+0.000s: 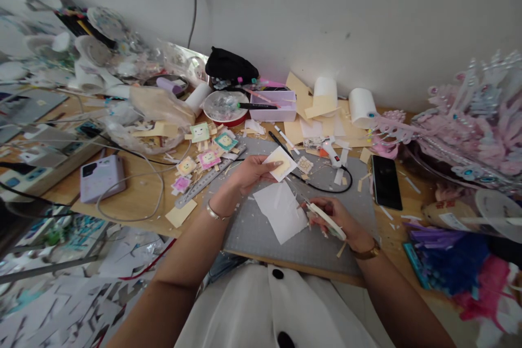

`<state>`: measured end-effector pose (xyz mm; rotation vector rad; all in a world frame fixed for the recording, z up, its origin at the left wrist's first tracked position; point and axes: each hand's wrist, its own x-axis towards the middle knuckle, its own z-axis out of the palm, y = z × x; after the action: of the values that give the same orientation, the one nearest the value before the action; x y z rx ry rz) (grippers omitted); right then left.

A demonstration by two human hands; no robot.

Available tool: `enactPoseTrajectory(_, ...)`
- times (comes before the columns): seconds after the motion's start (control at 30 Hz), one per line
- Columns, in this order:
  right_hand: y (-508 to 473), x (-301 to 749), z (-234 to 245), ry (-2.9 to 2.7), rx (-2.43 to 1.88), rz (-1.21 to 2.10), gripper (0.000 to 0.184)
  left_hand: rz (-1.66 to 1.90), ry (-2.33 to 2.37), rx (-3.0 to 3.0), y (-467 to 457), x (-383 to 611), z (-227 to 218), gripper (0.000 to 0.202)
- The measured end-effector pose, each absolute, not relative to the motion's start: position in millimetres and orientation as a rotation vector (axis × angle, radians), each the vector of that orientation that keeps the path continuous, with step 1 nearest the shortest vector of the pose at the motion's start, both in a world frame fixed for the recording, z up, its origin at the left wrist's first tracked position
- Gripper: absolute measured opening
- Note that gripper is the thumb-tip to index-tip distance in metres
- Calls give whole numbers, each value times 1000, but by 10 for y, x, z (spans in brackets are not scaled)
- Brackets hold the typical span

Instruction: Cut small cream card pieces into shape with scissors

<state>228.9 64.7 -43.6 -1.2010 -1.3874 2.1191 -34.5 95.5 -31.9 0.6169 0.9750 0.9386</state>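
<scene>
A small white piece of paper with a pale yellow square on it is pinched in my left hand, thumb on top. My right hand is closed around the cream-coloured handles of a pair of scissors. Their thin blades point up and left toward the held paper; whether they touch it I cannot tell. Below the paper, a larger white sheet with uneven edges lies on the grey cutting mat. To the left of my left hand are several small square paper figures with drawn faces, among them a green one.
A metal ruler lies by the figures. Behind the mat stand a lilac box and a bowl. A glue gun with its black cable rests at the mat's back right. A phone and pink crowns are farther right.
</scene>
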Motion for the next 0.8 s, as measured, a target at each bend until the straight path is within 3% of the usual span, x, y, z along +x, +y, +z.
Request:
enactPoseTrajectory(0.3,614,2262,-350,-1365,-1150,2090,37,995,964,667,956,-357,-277,30)
enactPoseTrajectory(0.8,632,2203,-374,-1254,-1258,2148,39,931,970,637,942,-338,-261,21)
